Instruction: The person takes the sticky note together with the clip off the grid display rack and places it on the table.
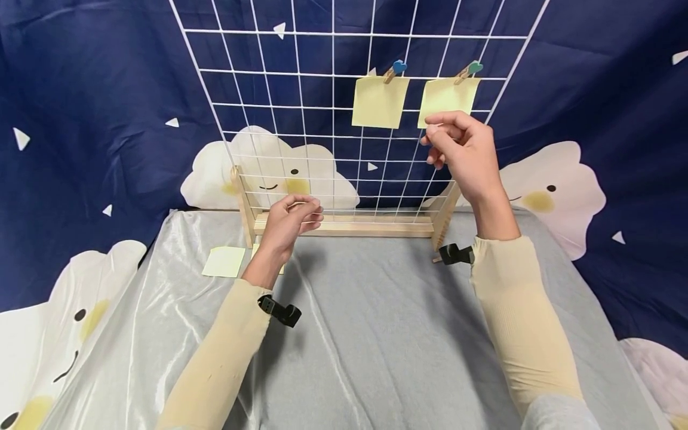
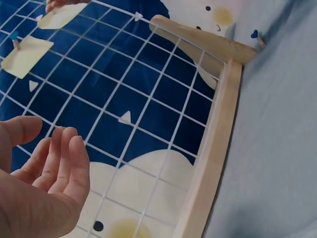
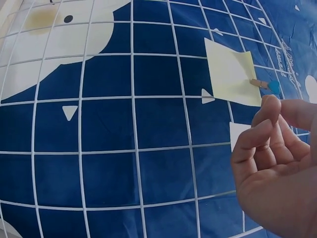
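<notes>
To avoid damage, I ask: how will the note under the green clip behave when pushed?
The note is probably light and floppy, being thin paper. Its lower edge could swing, as the green clip grips its top.

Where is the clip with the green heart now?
In the head view, the green-heart clip is at the upper right of the grid, holding a yellow note, above the right hand.

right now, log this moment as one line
left hand: empty, near rack | right hand: by right clipped note, hold unclear | rack: two paper notes, one clip each | table: two notes, one partly hidden
</notes>
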The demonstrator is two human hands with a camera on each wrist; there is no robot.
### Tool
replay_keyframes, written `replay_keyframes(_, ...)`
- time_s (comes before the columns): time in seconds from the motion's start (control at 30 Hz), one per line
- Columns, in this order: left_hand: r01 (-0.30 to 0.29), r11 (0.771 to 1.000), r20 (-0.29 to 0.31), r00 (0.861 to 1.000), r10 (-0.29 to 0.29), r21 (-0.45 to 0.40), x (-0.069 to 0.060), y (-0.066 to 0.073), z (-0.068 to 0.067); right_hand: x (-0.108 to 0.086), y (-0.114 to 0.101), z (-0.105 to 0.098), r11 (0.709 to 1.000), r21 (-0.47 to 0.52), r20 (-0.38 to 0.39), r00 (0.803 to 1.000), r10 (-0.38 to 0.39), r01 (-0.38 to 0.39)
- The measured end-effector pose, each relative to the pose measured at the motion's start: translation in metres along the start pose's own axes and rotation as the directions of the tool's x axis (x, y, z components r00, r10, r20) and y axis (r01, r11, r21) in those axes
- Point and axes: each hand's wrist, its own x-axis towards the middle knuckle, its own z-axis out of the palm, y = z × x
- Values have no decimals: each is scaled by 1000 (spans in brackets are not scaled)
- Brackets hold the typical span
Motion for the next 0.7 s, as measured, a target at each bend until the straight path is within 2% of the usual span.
replay_keyframes(0.33,-10,999,11,1000,10,-37,3,8,18,7,-5,4,1000,9,8,1000,-9,9)
replay_keyframes(0.7,-60,998,25,998,60,-26,10,21,29,13,-8,9,999,6,16,999,-43,43)
